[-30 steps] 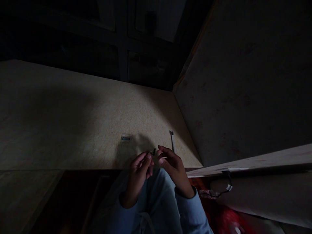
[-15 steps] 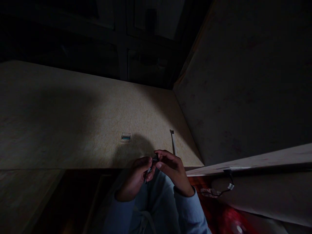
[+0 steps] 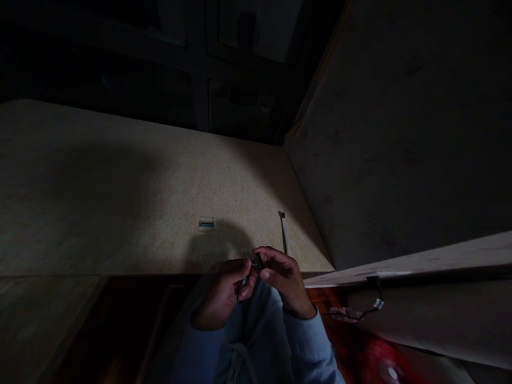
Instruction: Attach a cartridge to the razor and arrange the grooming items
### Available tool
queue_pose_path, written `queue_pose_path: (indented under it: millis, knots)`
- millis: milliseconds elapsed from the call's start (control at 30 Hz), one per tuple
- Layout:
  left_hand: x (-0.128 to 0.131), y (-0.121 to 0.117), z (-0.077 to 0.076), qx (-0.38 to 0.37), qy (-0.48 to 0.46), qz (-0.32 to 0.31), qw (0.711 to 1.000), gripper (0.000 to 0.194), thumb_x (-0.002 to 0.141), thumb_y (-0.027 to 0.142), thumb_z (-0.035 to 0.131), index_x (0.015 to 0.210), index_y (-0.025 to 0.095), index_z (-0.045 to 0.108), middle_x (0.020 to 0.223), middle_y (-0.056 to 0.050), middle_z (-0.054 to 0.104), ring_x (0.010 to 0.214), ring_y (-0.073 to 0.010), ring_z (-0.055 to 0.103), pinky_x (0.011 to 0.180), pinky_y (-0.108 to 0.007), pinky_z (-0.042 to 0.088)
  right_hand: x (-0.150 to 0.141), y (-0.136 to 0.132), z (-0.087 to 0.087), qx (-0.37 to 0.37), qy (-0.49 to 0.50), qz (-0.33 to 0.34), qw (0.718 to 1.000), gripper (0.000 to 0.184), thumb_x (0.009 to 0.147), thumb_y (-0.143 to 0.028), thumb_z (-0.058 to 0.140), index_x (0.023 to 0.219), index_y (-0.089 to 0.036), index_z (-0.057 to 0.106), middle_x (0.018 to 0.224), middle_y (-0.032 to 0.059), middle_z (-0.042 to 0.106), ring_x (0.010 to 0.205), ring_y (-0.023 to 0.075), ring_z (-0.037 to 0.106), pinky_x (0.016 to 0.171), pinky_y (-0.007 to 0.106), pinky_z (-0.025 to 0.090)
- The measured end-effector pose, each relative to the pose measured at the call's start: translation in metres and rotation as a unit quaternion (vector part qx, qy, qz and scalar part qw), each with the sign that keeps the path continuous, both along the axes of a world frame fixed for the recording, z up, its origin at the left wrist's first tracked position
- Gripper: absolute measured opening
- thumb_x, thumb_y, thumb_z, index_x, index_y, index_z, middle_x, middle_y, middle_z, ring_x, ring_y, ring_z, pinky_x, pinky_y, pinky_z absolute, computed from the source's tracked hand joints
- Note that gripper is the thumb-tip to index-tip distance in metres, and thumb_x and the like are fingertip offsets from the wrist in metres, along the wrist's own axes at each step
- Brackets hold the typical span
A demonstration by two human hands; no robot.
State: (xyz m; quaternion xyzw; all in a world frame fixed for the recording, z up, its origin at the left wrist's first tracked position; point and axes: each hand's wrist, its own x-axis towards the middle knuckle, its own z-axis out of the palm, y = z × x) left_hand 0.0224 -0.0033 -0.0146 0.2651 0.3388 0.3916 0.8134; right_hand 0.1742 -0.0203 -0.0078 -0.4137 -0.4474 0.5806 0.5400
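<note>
Both hands are together just over the table's front edge. My left hand (image 3: 224,288) is closed on a slender dark object (image 3: 242,285), whose lower end sticks out below the fingers. In a pinch of thumb and fingers, my right hand (image 3: 284,274) grips a small black piece (image 3: 260,260). The two pieces lie close at the fingertips; whether they are joined I cannot tell in the dim light. A small clear case with a blue strip (image 3: 206,224) lies on the table ahead of my left hand. Beyond my right hand rests a thin white stick with a dark tip (image 3: 284,232).
The pale table (image 3: 168,186) meets a wall panel (image 3: 400,160) on the right and a dark window frame (image 3: 200,90) at the back. A black cable (image 3: 378,304) hangs at lower right, near something red (image 3: 376,357). My lap is below the edge.
My hands have come together and slightly lower. My right hand, open beside the dark object a second ago, now pinches the black piece. The case and stick stay put.
</note>
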Motion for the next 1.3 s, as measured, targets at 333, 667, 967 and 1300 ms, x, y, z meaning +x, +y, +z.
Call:
queue_pose_path:
  millis: [333, 667, 967, 1300]
  knots:
    - [-0.001, 0.001, 0.003, 0.046, 0.028, -0.024, 0.998, 0.057, 0.063, 0.066, 0.08, 0.05, 0.016, 0.057, 0.043, 0.003, 0.043, 0.04, -0.007, 0.035, 0.045, -0.026, 0.02, 0.0, -0.002, -0.01, 0.005, 0.009, -0.017, 1.0, 0.046, 0.067, -0.048, 0.088, 0.105, -0.024, 0.08, 0.082, 0.0036, 0.072, 0.072, 0.0189, 0.064, 0.073, 0.033, 0.054]
    - [0.005, -0.001, 0.009, 0.063, 0.061, 0.007, 0.996, 0.054, 0.062, 0.067, 0.08, 0.057, 0.015, 0.064, 0.046, 0.004, 0.044, 0.041, -0.0064, 0.032, 0.044, -0.025, 0.018, 0.006, -0.002, -0.013, 0.026, 0.013, -0.02, 0.999, 0.043, 0.067, -0.044, 0.089, 0.106, -0.026, 0.081, 0.079, 0.0018, 0.068, 0.07, 0.0171, 0.061, 0.069, 0.031, 0.051]
    - [0.01, -0.003, 0.009, 0.092, 0.084, 0.012, 0.992, 0.055, 0.066, 0.069, 0.076, 0.059, 0.016, 0.065, 0.046, 0.003, 0.043, 0.041, -0.0069, 0.03, 0.043, -0.025, 0.017, 0.012, -0.003, -0.016, 0.029, 0.024, -0.021, 0.999, 0.045, 0.064, -0.045, 0.09, 0.104, -0.026, 0.082, 0.075, 0.0021, 0.068, 0.066, 0.0173, 0.06, 0.064, 0.031, 0.05]
    - [0.011, -0.006, 0.003, 0.098, 0.079, -0.015, 0.992, 0.058, 0.068, 0.069, 0.076, 0.057, 0.014, 0.06, 0.053, 0.0, 0.052, 0.042, -0.0056, 0.034, 0.044, -0.024, 0.019, 0.015, -0.003, -0.023, 0.069, 0.075, 0.016, 0.995, 0.047, 0.065, -0.047, 0.089, 0.104, -0.023, 0.081, 0.075, 0.0037, 0.069, 0.062, 0.0169, 0.059, 0.061, 0.03, 0.049]
